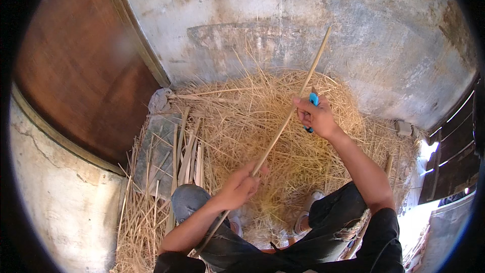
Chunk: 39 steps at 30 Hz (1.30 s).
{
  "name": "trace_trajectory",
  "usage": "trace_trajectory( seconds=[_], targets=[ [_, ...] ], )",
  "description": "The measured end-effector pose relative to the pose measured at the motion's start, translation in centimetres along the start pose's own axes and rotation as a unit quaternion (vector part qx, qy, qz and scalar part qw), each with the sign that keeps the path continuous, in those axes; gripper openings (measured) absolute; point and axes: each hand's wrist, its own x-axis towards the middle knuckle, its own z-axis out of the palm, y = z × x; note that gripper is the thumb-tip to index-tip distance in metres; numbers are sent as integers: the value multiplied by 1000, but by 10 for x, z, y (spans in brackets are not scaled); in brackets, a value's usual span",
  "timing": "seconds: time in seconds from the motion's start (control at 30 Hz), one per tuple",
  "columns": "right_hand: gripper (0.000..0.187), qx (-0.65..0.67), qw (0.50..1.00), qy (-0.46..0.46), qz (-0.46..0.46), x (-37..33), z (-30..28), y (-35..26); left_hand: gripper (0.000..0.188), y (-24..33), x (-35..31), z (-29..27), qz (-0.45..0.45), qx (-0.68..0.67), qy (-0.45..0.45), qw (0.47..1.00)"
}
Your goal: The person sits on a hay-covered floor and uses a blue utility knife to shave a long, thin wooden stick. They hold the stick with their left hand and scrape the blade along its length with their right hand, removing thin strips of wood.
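A long, thin bamboo strip (pixel 276 139) slants from my lap up toward the wall at the upper right. My left hand (pixel 238 188) is closed around its lower part, above my left knee. Farther up the strip, my right hand (pixel 314 114) is closed on a small blue-handled knife (pixel 313 99), with thumb and fingertips against the strip. Most of the knife is hidden by the fingers, so I cannot tell whether its blade touches the strip.
Loose straw-like shavings (pixel 252 106) cover the floor between my feet and the stained wall (pixel 283 20). Several split strips (pixel 188 154) lie by my left knee, beside a grey slab (pixel 160 139). A brown wooden panel (pixel 83 65) stands at left, dark slats (pixel 449 146) at right.
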Motion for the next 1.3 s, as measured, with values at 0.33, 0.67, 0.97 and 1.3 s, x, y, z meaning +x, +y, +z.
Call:
trace_trajectory(
  seconds=[0.33, 0.67, 0.97, 1.3],
  targets=[
    [40, 67, 984, 157, -47, 18, -41, -15, 37, -5, -36, -36, -62, -232, -21, 970],
    [30, -390, 912, -92, -86, -30, 30, 8, 53, 5, -48, -33, -70, -241, 51, 967],
    [42, -445, 850, -270, -82, -83, 119, -3, 43, -17, -40, -26, -104, -306, 31, 946],
    [42, -517, 832, -162, -123, -48, 91, 13, 37, -21, -46, -16, -95, -280, -16, 955]
  ],
)
